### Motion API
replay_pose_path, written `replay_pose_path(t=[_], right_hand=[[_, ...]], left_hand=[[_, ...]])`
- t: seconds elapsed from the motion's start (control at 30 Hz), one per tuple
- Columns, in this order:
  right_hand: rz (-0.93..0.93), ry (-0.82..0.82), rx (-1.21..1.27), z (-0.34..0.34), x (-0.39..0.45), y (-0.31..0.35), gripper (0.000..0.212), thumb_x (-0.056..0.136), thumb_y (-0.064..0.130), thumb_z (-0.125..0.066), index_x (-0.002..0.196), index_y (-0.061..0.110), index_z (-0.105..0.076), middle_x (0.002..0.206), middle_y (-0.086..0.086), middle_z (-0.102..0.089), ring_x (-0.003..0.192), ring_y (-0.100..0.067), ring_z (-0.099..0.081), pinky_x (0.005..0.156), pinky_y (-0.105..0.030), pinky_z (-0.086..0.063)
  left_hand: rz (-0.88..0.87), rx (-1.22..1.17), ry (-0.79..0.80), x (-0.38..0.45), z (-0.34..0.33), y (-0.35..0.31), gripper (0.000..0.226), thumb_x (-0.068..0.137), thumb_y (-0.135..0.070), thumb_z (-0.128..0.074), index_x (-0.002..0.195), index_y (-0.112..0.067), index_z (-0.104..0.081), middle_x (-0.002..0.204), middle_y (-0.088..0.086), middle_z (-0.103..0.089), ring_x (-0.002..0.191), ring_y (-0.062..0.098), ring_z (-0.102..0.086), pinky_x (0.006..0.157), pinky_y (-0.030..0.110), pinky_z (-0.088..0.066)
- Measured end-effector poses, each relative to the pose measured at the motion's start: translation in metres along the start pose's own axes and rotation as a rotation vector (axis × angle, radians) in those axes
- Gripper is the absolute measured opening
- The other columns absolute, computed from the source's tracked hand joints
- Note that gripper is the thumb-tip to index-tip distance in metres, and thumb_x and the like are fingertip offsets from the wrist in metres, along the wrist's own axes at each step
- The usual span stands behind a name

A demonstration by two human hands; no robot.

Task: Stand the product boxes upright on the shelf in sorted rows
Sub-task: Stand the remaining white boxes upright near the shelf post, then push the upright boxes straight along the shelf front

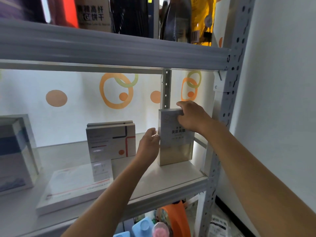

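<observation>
**Two hands steady a tall silver box at the right end of a shelf**

A person reaches into a metal shelf [179, 182] from the near side. The right hand [193, 117] is curled over the top right corner of a tall silver box [176, 144], fingers over the top edge and thumb on the front face, clamping it. The left hand [148, 144] is spread and loose, its fingertips touching the box's left edge. The box stands upright at the far right of the shelf, near the corner post [229, 103].

To its left two grey boxes with red and dark lines [111, 142] stand upright, one behind the other. Nearer, a flat white box [71, 190] lies on its face with a small box [102, 171] standing on it.

The silver box looks like thin glossy cardboard: probably light, stiff but dentable, and slippery. Holding it by opposite edges or the top corners seems safest.
</observation>
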State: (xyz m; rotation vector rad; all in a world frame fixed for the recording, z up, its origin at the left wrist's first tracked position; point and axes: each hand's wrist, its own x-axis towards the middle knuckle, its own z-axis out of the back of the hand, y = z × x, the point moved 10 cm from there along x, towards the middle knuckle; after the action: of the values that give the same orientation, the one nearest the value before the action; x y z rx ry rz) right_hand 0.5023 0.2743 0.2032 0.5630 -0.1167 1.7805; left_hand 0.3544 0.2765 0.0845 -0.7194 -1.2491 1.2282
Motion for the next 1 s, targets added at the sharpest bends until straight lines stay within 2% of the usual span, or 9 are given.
replay_pose_path(t=[0.17,0.33,0.53,0.67,0.8,0.93,1.0], right_hand=[[0.051,-0.026,0.068,0.005,-0.007,0.010,0.060,0.090,0.009,-0.053,0.148,0.015,-0.037,0.142,-0.012,-0.049,0.128,-0.030,-0.047,0.105,-0.038,-0.039],[0.062,-0.062,0.113,0.007,-0.013,0.012,0.059,0.090,0.008,-0.052,0.147,0.016,-0.039,0.146,-0.010,-0.047,0.132,-0.030,-0.045,0.108,-0.040,-0.038],[0.130,-0.137,0.059,0.016,-0.023,0.030,0.057,0.091,0.005,-0.054,0.146,0.016,-0.041,0.148,-0.008,-0.046,0.137,-0.028,-0.042,0.112,-0.040,-0.035],[0.258,-0.207,0.042,0.017,-0.036,0.071,0.056,0.090,0.003,-0.058,0.143,0.016,-0.046,0.150,-0.004,-0.045,0.142,-0.024,-0.037,0.118,-0.036,-0.025],[0.372,-0.228,0.067,0.001,-0.049,0.112,0.063,0.086,-0.007,-0.057,0.144,0.015,-0.046,0.151,-0.003,-0.045,0.145,-0.023,-0.031,0.119,-0.031,-0.018],[0.415,-0.172,0.149,-0.027,-0.061,0.144,0.070,0.083,-0.013,-0.052,0.147,0.014,-0.042,0.152,-0.007,-0.042,0.147,-0.023,-0.025,0.120,-0.031,-0.013],[0.422,-0.154,0.206,-0.047,-0.066,0.157,0.067,0.083,-0.012,-0.056,0.144,0.014,-0.046,0.147,-0.009,-0.048,0.143,-0.025,-0.033,0.119,-0.033,-0.020]], left_hand=[[-0.013,0.022,-0.020,-0.006,0.001,-0.005,0.032,0.099,-0.021,-0.042,0.130,-0.016,-0.050,0.128,0.005,-0.058,0.116,0.021,-0.053,0.098,0.036,-0.043],[-0.027,0.044,-0.011,-0.014,0.002,-0.010,0.041,0.102,-0.024,-0.041,0.141,-0.013,-0.041,0.142,0.006,-0.046,0.128,0.021,-0.044,0.094,0.026,-0.032],[-0.056,0.076,-0.044,-0.016,0.010,-0.017,0.042,0.102,-0.021,-0.040,0.143,-0.015,-0.039,0.147,0.005,-0.043,0.135,0.021,-0.039,0.113,0.040,-0.031],[-0.115,0.192,-0.073,-0.025,0.031,-0.025,0.045,0.102,-0.020,-0.041,0.146,-0.019,-0.034,0.152,0.001,-0.037,0.139,0.019,-0.034,0.114,0.036,-0.028],[-0.213,0.404,-0.126,-0.045,0.070,-0.037,0.045,0.102,-0.018,-0.040,0.147,-0.017,-0.032,0.151,0.006,-0.039,0.137,0.025,-0.040,0.113,0.045,-0.034],[-0.230,0.544,-0.171,-0.073,0.120,-0.037,0.050,0.102,-0.015,-0.041,0.149,-0.019,-0.027,0.153,0.006,-0.036,0.138,0.024,-0.038,0.110,0.035,-0.033],[-0.215,0.575,-0.190,-0.086,0.147,-0.033,0.047,0.101,-0.015,-0.043,0.147,-0.020,-0.032,0.149,0.003,-0.040,0.133,0.020,-0.043,0.101,0.025,-0.037]])
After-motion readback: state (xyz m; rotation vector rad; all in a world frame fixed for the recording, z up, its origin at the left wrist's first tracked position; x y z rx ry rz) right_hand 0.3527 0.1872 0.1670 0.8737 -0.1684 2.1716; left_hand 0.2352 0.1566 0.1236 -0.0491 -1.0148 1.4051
